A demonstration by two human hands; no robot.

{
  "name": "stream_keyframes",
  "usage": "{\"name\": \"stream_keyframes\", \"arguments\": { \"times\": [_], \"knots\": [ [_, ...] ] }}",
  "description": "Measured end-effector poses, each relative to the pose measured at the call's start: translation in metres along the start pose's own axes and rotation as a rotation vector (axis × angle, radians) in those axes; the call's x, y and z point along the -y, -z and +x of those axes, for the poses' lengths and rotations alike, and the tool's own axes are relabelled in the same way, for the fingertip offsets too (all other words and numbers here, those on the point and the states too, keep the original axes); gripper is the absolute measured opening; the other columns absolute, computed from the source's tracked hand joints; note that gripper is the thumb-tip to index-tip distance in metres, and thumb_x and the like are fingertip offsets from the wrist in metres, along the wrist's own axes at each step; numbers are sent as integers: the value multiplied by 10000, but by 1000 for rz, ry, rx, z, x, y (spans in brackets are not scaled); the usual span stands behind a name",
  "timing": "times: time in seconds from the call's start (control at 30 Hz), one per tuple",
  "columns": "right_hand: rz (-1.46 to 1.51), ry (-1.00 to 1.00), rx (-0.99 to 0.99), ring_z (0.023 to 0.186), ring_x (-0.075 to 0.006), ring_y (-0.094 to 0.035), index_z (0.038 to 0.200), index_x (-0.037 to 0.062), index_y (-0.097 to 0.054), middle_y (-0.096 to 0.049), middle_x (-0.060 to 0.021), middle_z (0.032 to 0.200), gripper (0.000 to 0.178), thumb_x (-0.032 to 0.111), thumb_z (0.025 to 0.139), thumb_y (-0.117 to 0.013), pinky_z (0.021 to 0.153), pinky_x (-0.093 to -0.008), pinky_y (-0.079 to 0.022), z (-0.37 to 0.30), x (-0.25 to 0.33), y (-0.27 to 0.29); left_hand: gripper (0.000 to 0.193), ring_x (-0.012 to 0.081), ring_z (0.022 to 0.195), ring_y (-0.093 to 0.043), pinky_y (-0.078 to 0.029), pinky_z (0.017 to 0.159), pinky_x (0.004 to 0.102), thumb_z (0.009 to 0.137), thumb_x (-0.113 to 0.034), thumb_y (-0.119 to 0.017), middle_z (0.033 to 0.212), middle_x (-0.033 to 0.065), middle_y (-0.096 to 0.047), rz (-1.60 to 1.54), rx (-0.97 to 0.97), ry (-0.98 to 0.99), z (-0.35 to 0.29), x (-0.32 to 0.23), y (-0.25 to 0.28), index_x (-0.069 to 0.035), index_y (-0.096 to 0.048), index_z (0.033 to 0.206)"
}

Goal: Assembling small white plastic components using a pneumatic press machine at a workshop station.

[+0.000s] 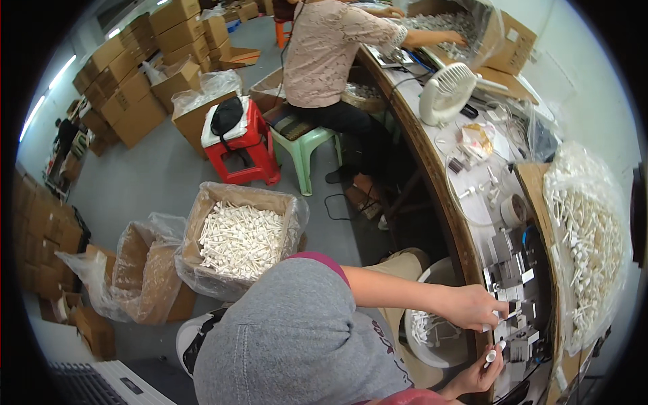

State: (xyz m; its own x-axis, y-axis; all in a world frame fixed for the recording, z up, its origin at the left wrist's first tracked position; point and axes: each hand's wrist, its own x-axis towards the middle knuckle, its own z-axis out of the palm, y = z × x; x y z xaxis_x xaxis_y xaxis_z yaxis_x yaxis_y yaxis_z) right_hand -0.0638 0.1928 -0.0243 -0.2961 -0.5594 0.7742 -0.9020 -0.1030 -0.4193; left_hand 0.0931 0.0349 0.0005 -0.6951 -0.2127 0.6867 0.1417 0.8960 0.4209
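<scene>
My left hand (476, 308) reaches over the bench to a row of metal fixtures (521, 317). Its fingers are pinched on a small white plastic part at the fixture, mostly hidden by the fingertips. Lower down, my right hand (478, 375) is closed around a white plastic stem with a cup-shaped end (491, 356), held up at the bench edge near the fixtures. Beneath my forearm a white tub (432, 354) holds several similar white parts. Past the fixtures, a plastic-lined carton (540, 202) is heaped with white stemmed parts (586, 250).
A lined carton full of white parts (241, 239) stands on the floor beside an opened lined carton (145, 270). On the bench are a white fan (445, 93) and a tape roll (514, 210). Another person (317, 57) sits on a green stool (304, 145), near red stools (243, 152).
</scene>
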Motion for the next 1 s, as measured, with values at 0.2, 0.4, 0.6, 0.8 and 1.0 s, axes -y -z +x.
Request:
{"name": "stream_keyframes", "arguments": {
  "times": [0.2, 0.4, 0.6, 0.8, 1.0],
  "knots": [
    [-28, -87, -28, 903, -273, -666, 1066, -80, -699, -695, -163, 1017, 194, -65, 873, -701, 791, -364, -578, -11, -8, 1, 209, 258, 954, -659, -568, 695, 373, 731, -107, -758, 1210, 91, -585, -49, -90, -46, 16, 19, -17, -45, -646, 897],
    [-87, -154, -49, 950, -275, -669, 1083, -65, -703, -699, -163, 1045, 229, -110, 861, -669, 832, -373, -570, 0, -3, -12, 238, 227, 942, -665, -572, 732, 336, 744, -115, -749, 1217, 70, -632, 23, -90, -8, 25, 23, -18, -70, -691, 971],
    [-119, -175, -99, 916, -283, -667, 1077, -75, -701, -693, -178, 1018, 249, -124, 832, -704, 809, -377, -578, -6, -9, -9, 141, 191, 891, -677, -582, 647, 311, 802, -129, -696, 1225, 66, -653, 89, -199, -77, 35, 34, -42, -69, -697, 930],
    [-77, -59, -60, 866, -283, -665, 1021, -71, -705, -689, -173, 969, 222, -83, 806, -759, 776, -371, -565, 2, -10, -11, 156, 207, 893, -611, -543, 632, 312, 730, -139, -665, 1177, 111, -629, -5, -182, -114, 39, 35, -45, -23, -681, 833],
    [-151, 212, -109, 632, -177, -605, 1046, -61, -720, -702, -101, 829, 190, 79, 917, -723, 565, -282, -490, 34, 4, -19, 194, 200, 846, -611, -519, 594, 306, 704, -160, -672, 1180, 142, -644, 166, -47, -109, 38, 45, -71, 8, -697, 795]
  ]
}}
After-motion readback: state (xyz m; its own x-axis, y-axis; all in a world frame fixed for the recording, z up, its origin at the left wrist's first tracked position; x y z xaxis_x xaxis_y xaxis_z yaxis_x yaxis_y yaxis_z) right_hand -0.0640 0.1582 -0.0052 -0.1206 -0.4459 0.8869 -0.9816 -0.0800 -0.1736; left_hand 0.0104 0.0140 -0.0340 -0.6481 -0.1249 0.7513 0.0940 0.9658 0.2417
